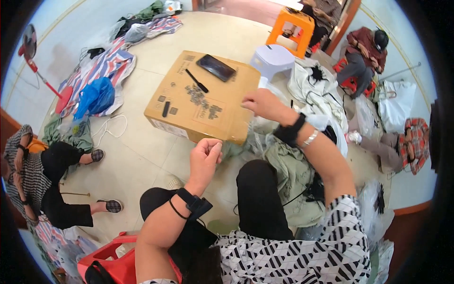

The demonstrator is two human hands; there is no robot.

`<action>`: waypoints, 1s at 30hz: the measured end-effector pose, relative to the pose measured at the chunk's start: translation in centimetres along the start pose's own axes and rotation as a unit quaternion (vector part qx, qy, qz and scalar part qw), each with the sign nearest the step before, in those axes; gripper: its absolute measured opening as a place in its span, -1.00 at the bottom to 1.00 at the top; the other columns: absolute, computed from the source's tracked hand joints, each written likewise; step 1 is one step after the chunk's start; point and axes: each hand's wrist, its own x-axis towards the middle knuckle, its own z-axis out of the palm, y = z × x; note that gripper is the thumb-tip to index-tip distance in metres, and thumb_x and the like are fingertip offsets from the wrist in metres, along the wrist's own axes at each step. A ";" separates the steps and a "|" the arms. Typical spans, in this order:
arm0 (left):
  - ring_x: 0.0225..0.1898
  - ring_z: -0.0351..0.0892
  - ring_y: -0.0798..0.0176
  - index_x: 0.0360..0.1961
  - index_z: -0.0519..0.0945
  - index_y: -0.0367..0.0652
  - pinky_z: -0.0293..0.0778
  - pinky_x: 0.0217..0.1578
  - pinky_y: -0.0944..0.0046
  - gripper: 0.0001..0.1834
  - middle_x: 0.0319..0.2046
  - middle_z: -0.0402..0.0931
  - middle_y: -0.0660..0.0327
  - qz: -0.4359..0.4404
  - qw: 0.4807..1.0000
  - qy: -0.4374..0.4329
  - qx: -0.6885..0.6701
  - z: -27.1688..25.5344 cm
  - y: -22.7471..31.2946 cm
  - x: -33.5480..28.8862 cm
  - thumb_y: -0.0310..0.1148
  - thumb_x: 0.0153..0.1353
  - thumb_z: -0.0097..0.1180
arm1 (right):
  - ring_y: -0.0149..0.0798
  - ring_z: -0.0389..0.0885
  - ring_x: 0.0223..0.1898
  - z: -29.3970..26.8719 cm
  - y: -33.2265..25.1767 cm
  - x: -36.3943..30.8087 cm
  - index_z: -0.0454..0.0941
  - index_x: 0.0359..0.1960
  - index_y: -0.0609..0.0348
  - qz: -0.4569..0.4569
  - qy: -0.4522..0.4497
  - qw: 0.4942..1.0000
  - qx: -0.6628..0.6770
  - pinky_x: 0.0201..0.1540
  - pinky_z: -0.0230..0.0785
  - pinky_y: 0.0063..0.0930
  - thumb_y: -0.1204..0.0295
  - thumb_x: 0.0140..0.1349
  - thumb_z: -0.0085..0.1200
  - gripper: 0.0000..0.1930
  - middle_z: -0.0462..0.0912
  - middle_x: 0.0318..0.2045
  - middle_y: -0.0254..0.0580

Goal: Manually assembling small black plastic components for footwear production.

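My left hand point(206, 156) is closed, its thumb against curled fingers, just off the near edge of a cardboard box point(224, 124). My right hand point(266, 104) is pinched shut over the box's right edge. Whatever either hand pinches is too small to make out. On the box top lie small dark pieces in a loose heap point(196, 94) and a second little cluster point(214, 111). A thin black handled tool point(196, 80) rests beyond the heap, below a black smartphone point(216, 67). A short black strip point(166, 109) lies near the left edge.
Beyond the box stand a pale plastic stool point(272, 60) and an orange stool point(292, 29). Pale fabric point(312, 90) and green cloth point(288, 165) are piled at the right. People sit to both sides. A red fan point(41, 75) and blue bag point(96, 96) are left.
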 end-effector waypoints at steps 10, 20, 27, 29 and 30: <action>-0.51 0.38 0.53 -0.25 0.53 -0.25 0.37 -0.46 0.51 -0.82 -0.50 0.46 0.33 -0.019 0.993 0.087 -0.082 -4.1 3.4 -0.4 -0.35 0.27 0.01 | 0.07 0.57 -0.23 9.2 -0.8 15.6 0.58 -0.29 0.24 0.083 0.107 0.978 -0.157 -0.14 0.42 -0.15 0.43 0.10 -0.01 -0.80 0.59 -0.29 0.10; -0.45 0.42 0.56 -0.26 0.53 -0.24 0.36 -0.45 0.54 -0.84 -0.45 0.48 0.36 -0.035 0.991 0.072 -0.102 -3.7 4.6 0.0 -0.37 0.26 0.02 | 0.13 0.61 -0.26 9.4 0.1 18.0 0.58 -0.39 0.37 0.094 0.094 0.969 -0.209 -0.21 0.48 -0.16 0.51 0.06 -0.03 -0.82 0.59 -0.30 0.21; -0.51 0.39 0.52 -0.27 0.52 -0.25 0.36 -0.46 0.51 -0.83 -0.51 0.46 0.32 -0.055 0.995 0.055 -0.066 -2.5 3.9 -0.3 -0.35 0.26 0.01 | 0.09 0.58 -0.21 10.1 0.2 18.3 0.52 -0.29 0.33 0.111 0.165 0.963 -0.181 -0.20 0.47 -0.18 0.43 0.11 0.01 -0.79 0.55 -0.26 0.17; -0.51 0.39 0.52 -0.26 0.52 -0.24 0.36 -0.46 0.51 -0.83 -0.51 0.46 0.33 -0.043 0.995 0.054 -0.066 -2.3 3.6 -0.1 -0.35 0.26 0.01 | 0.10 0.55 -0.20 10.5 0.6 18.6 0.49 -0.29 0.32 0.116 0.173 0.959 -0.193 -0.18 0.44 -0.18 0.37 0.14 0.04 -0.77 0.52 -0.25 0.14; -0.51 0.39 0.52 -0.26 0.52 -0.24 0.36 -0.46 0.51 -0.83 -0.51 0.46 0.33 -0.045 0.995 0.052 -0.065 -2.2 3.6 0.0 -0.35 0.26 0.01 | 0.09 0.56 -0.19 10.3 0.8 18.8 0.51 -0.27 0.33 0.107 0.165 0.960 -0.201 -0.18 0.47 -0.19 0.43 0.11 0.02 -0.79 0.50 -0.22 0.14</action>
